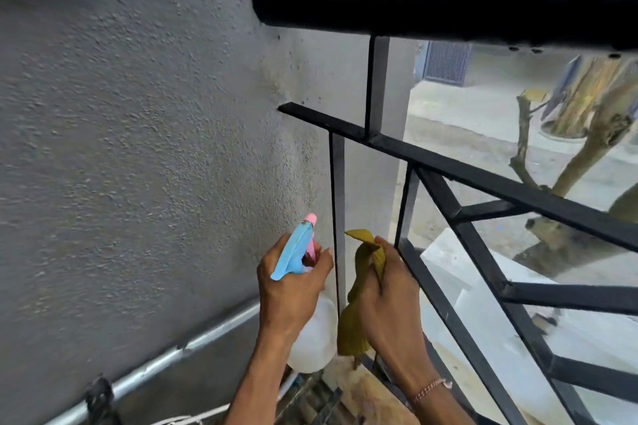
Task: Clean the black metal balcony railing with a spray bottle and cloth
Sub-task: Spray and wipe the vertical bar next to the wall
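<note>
The black metal railing (442,162) runs from the grey wall toward the right, with a thick round top rail (431,0) and thin flat bars below. My left hand (290,290) grips a spray bottle (312,338) with a white body, blue trigger head and pink nozzle; the nozzle points up beside a thin vertical bar (337,203). My right hand (386,300) holds a crumpled olive-yellow cloth (359,317) just right of that bar, next to a slanted lower bar. A thin bracelet sits on my right wrist.
A rough grey wall (138,148) fills the left side. A silver pipe (179,348) slants along its base. Beyond the railing lie a street, bare tree branches (587,148) and a white ledge (483,304) below.
</note>
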{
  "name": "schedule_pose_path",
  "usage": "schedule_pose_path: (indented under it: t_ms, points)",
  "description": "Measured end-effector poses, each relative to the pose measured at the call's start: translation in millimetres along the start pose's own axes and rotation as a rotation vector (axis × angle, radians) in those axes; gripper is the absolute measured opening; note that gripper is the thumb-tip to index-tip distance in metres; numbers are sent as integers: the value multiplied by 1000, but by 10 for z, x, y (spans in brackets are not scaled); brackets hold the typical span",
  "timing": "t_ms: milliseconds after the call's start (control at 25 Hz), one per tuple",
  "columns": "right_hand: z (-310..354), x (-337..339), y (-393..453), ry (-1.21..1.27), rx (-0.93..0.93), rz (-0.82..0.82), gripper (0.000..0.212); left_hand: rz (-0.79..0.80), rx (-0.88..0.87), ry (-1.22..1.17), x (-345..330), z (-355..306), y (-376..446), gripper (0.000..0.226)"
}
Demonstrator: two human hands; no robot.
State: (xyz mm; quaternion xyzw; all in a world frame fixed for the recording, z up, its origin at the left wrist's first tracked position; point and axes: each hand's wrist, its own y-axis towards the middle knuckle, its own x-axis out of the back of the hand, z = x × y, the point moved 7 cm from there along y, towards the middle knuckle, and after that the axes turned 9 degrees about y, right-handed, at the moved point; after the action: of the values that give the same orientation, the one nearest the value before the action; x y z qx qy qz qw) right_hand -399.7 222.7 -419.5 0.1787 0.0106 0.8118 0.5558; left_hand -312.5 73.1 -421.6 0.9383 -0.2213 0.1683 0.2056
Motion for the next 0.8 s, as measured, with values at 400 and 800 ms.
schedule_pose_path:
  t_ms: [400, 800]
  points:
    - [-175, -107, 25, 20, 105, -11, 20, 92, 43, -77, -207, 349, -152, 18]
    - [-563, -89, -241, -30, 152, -54, 16, 111, 114, -137, -338, 753, -442, 28]
